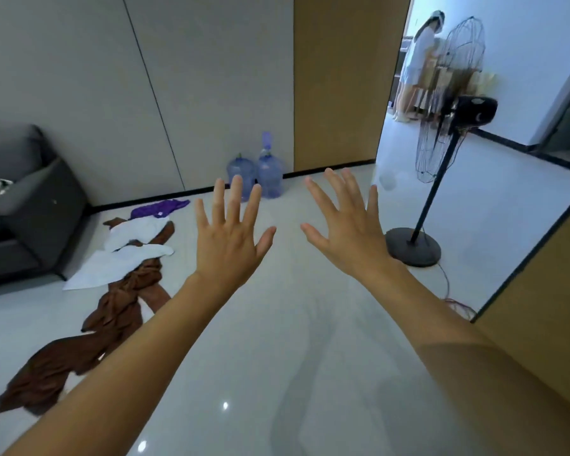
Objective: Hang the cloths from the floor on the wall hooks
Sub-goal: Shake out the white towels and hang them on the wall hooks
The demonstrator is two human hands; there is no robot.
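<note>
Bright and even indoors, brightest through the far right doorway. Soft shadows under left hand [227,248] and right hand [351,235] on glossy pale tiled floor [359,373], two small glare spots near. Blur on black pedestal fan [476,110]; wall seams bowed at edges.

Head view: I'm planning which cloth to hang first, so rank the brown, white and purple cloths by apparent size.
1. brown cloths
2. white cloths
3. purple cloth
The purple one lies farthest from the camera, so its true size is unsure.
</note>
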